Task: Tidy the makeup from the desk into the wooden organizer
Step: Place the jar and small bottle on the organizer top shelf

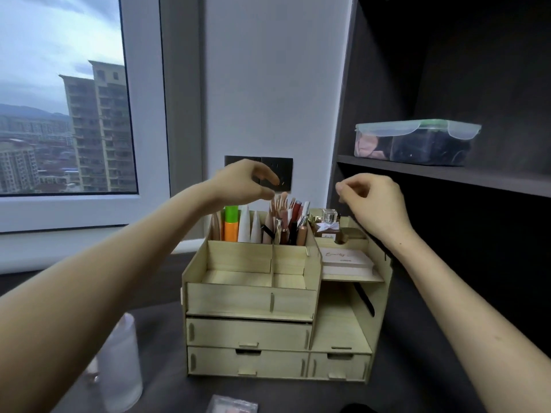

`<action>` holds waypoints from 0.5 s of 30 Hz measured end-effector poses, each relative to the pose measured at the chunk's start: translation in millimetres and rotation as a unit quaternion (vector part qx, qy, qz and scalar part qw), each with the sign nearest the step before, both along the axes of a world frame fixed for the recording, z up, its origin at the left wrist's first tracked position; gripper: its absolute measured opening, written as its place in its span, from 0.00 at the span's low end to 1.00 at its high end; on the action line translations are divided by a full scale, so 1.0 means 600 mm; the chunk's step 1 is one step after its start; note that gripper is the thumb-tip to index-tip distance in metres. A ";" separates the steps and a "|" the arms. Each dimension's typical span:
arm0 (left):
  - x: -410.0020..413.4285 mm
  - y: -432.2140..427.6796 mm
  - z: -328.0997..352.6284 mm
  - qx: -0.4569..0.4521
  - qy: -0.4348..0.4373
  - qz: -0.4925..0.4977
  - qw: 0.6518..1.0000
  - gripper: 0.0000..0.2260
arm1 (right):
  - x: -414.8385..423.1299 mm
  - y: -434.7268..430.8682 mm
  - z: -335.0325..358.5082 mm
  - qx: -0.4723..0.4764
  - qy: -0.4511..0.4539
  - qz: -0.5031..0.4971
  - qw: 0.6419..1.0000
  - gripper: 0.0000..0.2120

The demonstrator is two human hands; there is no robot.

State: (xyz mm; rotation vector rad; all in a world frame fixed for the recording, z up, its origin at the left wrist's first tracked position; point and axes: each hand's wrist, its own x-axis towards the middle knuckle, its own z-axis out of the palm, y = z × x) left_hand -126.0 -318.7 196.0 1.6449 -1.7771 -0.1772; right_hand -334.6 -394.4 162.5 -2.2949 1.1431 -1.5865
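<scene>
Two hands above one wooden organizer: left hand grip slack, right hand curled, both empty

i log both forearms bare, uncovered from frame edge to wrist, one either side of the wooden organizer. left hand and right hand bare. faint small mark on the forearm right of the organizer.
</scene>
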 end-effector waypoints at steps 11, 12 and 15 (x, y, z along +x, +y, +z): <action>0.028 0.271 -0.117 -0.050 -0.036 0.099 0.993 0.06 | 0.075 0.274 -0.135 0.104 0.256 0.201 0.940 0.16; 0.032 0.298 -0.140 -0.038 -0.038 0.107 0.993 0.05 | 0.084 0.287 -0.161 0.119 0.303 0.214 0.921 0.17; 0.044 0.362 -0.205 0.005 -0.055 0.151 0.987 0.07 | 0.113 0.317 -0.237 0.156 0.374 0.254 0.878 0.14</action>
